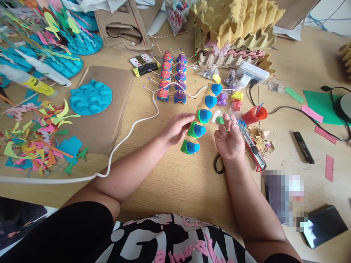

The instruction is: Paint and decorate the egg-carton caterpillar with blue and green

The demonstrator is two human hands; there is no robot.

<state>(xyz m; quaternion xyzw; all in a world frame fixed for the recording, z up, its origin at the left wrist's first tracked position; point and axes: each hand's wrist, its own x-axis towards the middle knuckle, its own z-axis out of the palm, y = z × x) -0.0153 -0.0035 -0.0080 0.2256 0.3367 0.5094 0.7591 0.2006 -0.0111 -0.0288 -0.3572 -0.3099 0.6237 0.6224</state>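
Note:
My left hand (181, 128) grips the edge of an egg-carton strip (200, 105), fingers behind it and thumb along its side. Blue modelling clay caps the strip's bumps, and green clay shows around the nearer ones. To the right of the strip, my right hand (229, 140) is raised with curled fingers, pinching a thin blue stick (236, 121); its tip is hard to make out. Beyond the hands stand two finished-looking carton rows, a red caterpillar (165, 75) and a purple caterpillar (180, 76), with faces and pins stuck in them.
A box cutter (253, 148) and a black ring-shaped handle (219, 164) lie by my right forearm. Behind are a red cup (254, 115), clay lumps (237, 95) and stacked egg trays (233, 29). A white cable (131, 129) crosses my left arm. Paper scraps (41, 140) lie left.

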